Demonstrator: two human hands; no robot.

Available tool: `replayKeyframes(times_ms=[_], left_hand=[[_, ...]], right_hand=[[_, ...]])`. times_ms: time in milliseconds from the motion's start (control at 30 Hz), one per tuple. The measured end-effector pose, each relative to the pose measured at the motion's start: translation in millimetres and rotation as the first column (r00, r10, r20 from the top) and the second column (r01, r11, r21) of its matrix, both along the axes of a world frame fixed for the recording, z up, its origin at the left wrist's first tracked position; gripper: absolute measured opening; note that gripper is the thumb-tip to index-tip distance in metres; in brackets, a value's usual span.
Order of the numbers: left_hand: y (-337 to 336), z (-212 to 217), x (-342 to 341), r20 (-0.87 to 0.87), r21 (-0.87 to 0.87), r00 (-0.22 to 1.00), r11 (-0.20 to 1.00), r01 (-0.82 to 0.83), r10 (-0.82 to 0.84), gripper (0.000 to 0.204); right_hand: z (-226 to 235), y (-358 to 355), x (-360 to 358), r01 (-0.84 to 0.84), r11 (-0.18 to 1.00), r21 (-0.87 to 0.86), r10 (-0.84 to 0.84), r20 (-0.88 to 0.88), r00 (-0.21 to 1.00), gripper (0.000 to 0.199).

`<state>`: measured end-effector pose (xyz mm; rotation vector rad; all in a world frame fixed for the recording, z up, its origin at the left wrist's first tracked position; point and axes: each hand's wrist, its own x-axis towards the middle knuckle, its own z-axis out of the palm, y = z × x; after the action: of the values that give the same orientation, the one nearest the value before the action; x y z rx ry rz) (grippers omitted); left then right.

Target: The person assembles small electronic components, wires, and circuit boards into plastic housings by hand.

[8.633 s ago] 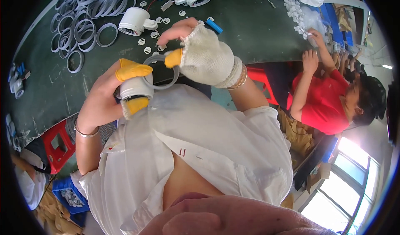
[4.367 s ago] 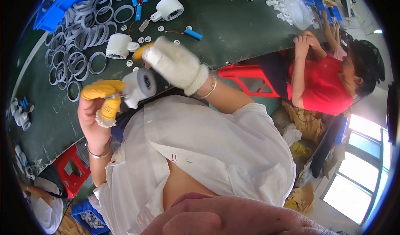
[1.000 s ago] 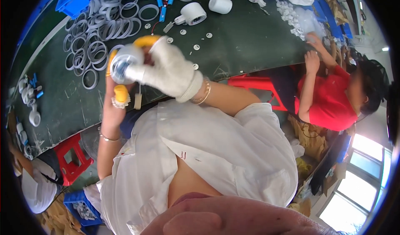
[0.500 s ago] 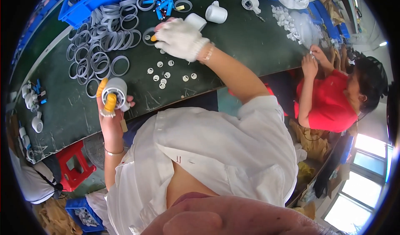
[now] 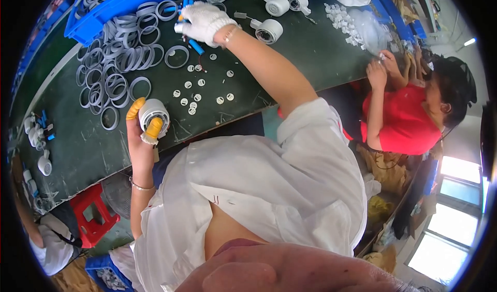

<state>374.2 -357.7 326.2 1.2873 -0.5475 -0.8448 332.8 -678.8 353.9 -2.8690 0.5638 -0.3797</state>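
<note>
1. The worktable point(image 5: 290, 59) runs across the upper part of the view, ahead of the person.
2. The left hand point(image 5: 141, 136) holds a cylindrical housing point(image 5: 154, 115) at the table's near edge.
3. The heap of rings point(image 5: 119, 64) lies on the table beyond and left of that housing.
4. The small discs point(image 5: 199, 90) are scattered between the heap and the right forearm.
5. The right hand point(image 5: 204, 20) reaches to the far side, beside a tray point(image 5: 119, 7) with more rings in it.
6. Further housings point(image 5: 269, 30) stand right of that hand.
7. A co-worker point(image 5: 409, 116) sits at the table's right end.
8. A stool point(image 5: 93, 214) stands below the table's near edge, left of the person.
</note>
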Motion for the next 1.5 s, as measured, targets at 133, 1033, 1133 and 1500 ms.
replayKeyframes(times_ms=[133,1033,1133,1500], left_hand=[[6,-6,1,-0.003,-0.082,0.999,0.996,-0.037,0.037,0.059],[9,47,2,0.808,0.207,0.545,0.974,0.092,-0.223,0.065],[2,54,9,0.801,0.334,0.462,0.924,0.184,-0.382,0.061],[-11,22,-23,-0.362,-0.247,0.898,0.954,0.169,-0.252,0.086]], right_hand=[[24,31,-49,-0.012,0.996,0.083,0.017,-0.064,0.998,0.04],[40,127,-106,-0.471,0.882,-0.023,0.466,0.199,0.862,0.022],[35,126,-115,-0.493,0.869,0.042,0.473,0.218,0.854,0.02],[41,151,-121,-0.26,0.175,0.95,-0.115,0.282,0.952,0.023]])
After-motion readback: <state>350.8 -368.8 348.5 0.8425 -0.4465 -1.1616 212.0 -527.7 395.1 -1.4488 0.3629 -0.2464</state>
